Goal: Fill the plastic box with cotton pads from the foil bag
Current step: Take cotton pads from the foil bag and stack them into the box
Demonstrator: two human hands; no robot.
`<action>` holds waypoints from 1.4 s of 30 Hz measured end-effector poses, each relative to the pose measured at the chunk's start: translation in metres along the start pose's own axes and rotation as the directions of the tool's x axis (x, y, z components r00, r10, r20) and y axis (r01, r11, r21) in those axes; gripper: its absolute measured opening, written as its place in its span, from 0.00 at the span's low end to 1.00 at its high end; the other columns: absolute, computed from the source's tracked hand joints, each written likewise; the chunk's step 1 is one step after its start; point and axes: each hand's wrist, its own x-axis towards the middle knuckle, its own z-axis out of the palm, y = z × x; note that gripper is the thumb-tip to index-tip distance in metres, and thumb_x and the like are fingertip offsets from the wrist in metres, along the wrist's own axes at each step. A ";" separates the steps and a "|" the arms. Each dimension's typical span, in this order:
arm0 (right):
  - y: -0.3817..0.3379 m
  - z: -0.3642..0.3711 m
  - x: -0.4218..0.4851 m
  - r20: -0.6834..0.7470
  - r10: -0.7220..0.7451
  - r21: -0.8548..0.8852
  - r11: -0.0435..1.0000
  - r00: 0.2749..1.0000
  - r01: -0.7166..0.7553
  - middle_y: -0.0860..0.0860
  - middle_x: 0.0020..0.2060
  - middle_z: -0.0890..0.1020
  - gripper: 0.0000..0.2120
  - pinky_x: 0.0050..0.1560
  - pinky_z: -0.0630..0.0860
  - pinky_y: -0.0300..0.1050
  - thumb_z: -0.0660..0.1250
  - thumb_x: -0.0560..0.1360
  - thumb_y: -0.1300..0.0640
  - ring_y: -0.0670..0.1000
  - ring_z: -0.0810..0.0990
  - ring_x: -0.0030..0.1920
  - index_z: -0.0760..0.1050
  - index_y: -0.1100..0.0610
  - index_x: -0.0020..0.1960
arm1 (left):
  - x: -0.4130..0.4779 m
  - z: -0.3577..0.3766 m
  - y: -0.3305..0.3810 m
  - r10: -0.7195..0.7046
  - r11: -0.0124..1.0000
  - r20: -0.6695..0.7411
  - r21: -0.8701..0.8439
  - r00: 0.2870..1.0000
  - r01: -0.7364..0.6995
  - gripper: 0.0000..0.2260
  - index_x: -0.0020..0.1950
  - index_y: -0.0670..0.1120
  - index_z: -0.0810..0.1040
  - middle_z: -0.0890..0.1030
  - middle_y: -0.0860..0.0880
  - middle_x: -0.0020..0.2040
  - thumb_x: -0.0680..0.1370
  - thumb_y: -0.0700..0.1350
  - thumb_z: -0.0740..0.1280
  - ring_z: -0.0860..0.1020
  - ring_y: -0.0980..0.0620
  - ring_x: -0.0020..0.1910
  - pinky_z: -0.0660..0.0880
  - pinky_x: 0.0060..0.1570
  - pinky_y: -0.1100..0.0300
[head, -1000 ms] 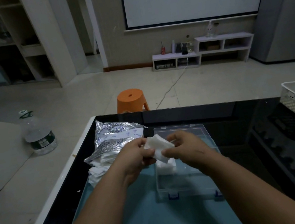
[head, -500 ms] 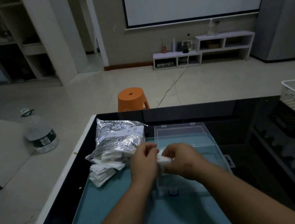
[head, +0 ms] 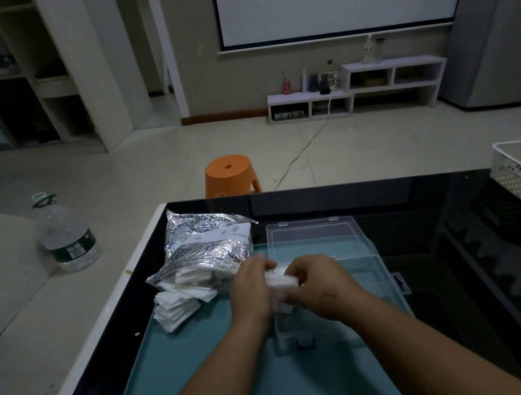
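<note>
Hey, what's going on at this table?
A person is packing cotton pads into a box. The left hand and right hand together grip a small stack of cotton pads low over the open plastic box, which sits on a teal tray. Left of it lies the foil bag, with loose pads spilling from its mouth.
</note>
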 end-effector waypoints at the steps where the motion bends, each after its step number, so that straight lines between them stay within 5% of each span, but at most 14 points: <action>1: 0.001 -0.004 0.002 -0.010 0.019 0.037 0.999 1.000 -0.019 0.53 0.45 0.84 0.09 0.44 0.79 0.47 0.76 0.70 0.55 0.53 0.82 0.43 0.79 0.51 0.47 | 0.001 0.000 0.004 -0.031 0.996 -0.010 -0.084 0.999 0.030 0.11 0.37 0.46 0.77 0.77 0.49 0.38 0.78 0.44 0.60 0.74 0.54 0.37 0.69 0.37 0.65; 4: 0.004 -0.020 0.003 -0.045 0.124 0.248 0.963 0.991 -0.109 0.55 0.43 0.83 0.05 0.47 0.82 0.52 0.74 0.72 0.58 0.56 0.83 0.44 0.77 0.53 0.44 | 0.004 -0.003 0.014 -0.128 0.928 0.102 -0.339 0.987 0.155 0.10 0.46 0.47 0.79 0.79 0.44 0.43 0.80 0.42 0.59 0.76 0.48 0.40 0.70 0.36 0.57; 9: 0.011 -0.033 0.002 0.067 0.172 0.419 0.889 0.983 -0.184 0.56 0.46 0.81 0.09 0.44 0.82 0.45 0.71 0.74 0.59 0.53 0.83 0.44 0.74 0.56 0.51 | 0.005 -0.001 0.018 -0.085 0.979 0.219 -0.161 0.972 0.122 0.16 0.58 0.51 0.72 0.81 0.42 0.52 0.75 0.33 0.64 0.81 0.45 0.45 0.80 0.46 0.51; 14: 0.020 -0.043 0.009 -0.005 0.125 0.318 0.941 0.992 -0.117 0.56 0.50 0.77 0.10 0.49 0.81 0.49 0.67 0.76 0.57 0.56 0.80 0.49 0.66 0.49 0.51 | 0.013 0.004 0.021 -0.112 0.992 0.265 -0.031 0.958 0.125 0.15 0.54 0.52 0.69 0.80 0.39 0.52 0.75 0.36 0.68 0.82 0.42 0.47 0.82 0.48 0.46; 18: 0.024 -0.050 0.014 -0.039 0.089 0.314 0.947 0.995 -0.072 0.55 0.49 0.80 0.05 0.39 0.79 0.40 0.66 0.77 0.59 0.53 0.83 0.45 0.69 0.53 0.48 | 0.014 0.013 0.025 -0.104 0.995 0.184 0.027 0.977 0.101 0.11 0.48 0.47 0.69 0.80 0.38 0.49 0.74 0.42 0.72 0.83 0.42 0.46 0.82 0.45 0.45; 22: 0.032 -0.047 0.018 -0.067 0.097 0.225 0.971 0.993 -0.080 0.52 0.47 0.80 0.04 0.45 0.82 0.46 0.66 0.78 0.59 0.51 0.81 0.45 0.73 0.50 0.47 | 0.018 0.028 0.026 -0.055 0.968 0.148 0.249 0.988 0.016 0.08 0.42 0.48 0.73 0.80 0.46 0.43 0.74 0.46 0.72 0.81 0.46 0.44 0.81 0.47 0.45; 26: 0.041 -0.040 0.022 -0.075 0.133 0.131 0.984 0.988 -0.122 0.52 0.46 0.80 0.04 0.50 0.82 0.53 0.66 0.77 0.57 0.52 0.81 0.45 0.74 0.49 0.44 | 0.022 0.038 0.026 -0.021 0.877 0.207 0.474 0.978 -0.082 0.05 0.42 0.50 0.75 0.80 0.51 0.42 0.74 0.42 0.70 0.79 0.50 0.42 0.77 0.45 0.56; 36: 0.046 -0.024 0.028 0.015 0.202 -0.078 0.977 0.979 -0.200 0.47 0.42 0.77 0.05 0.50 0.77 0.47 0.68 0.76 0.53 0.47 0.77 0.46 0.74 0.48 0.44 | 0.019 0.050 0.016 -0.046 0.545 0.305 0.806 0.951 -0.232 0.05 0.43 0.52 0.72 0.79 0.51 0.45 0.77 0.44 0.66 0.76 0.49 0.45 0.71 0.42 0.57; 39: 0.045 -0.024 0.028 0.017 0.214 -0.128 0.969 0.977 -0.211 0.47 0.44 0.79 0.02 0.51 0.77 0.47 0.69 0.76 0.53 0.48 0.78 0.47 0.77 0.48 0.48 | 0.017 0.050 0.012 -0.008 0.522 0.303 0.814 0.953 -0.254 0.04 0.43 0.53 0.77 0.79 0.50 0.49 0.75 0.43 0.69 0.77 0.50 0.46 0.72 0.44 0.58; 42: 0.047 -0.027 0.030 0.043 0.237 -0.104 0.967 0.970 -0.232 0.50 0.53 0.81 0.10 0.56 0.77 0.47 0.70 0.75 0.56 0.49 0.79 0.51 0.80 0.49 0.56 | 0.019 0.047 0.009 -0.006 0.532 0.335 0.799 0.942 -0.281 0.06 0.49 0.52 0.82 0.79 0.50 0.53 0.73 0.44 0.73 0.79 0.50 0.50 0.73 0.47 0.59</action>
